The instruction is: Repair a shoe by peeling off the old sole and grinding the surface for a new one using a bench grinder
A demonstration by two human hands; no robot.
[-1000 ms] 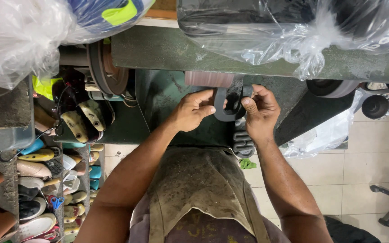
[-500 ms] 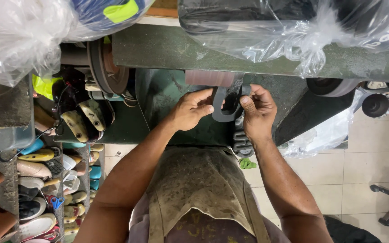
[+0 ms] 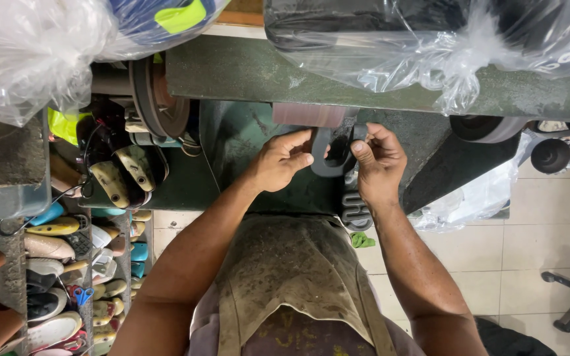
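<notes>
Both hands are up at the green sanding machine (image 3: 390, 79), holding a dark U-shaped rubber piece (image 3: 333, 165) right under the brownish sanding drum (image 3: 308, 115); the left hand (image 3: 280, 161) has its grip pinched on the left arm of the piece, and the right hand (image 3: 379, 165) has its grip clamped on the right arm. Just below the right hand a ridged dark sole piece (image 3: 355, 209) sits by the machine's edge, with a green scrap (image 3: 363, 240) under it. Off to the left there's a rack of shoes (image 3: 61, 264), and plastic bags (image 3: 34, 46) hang up top.
</notes>
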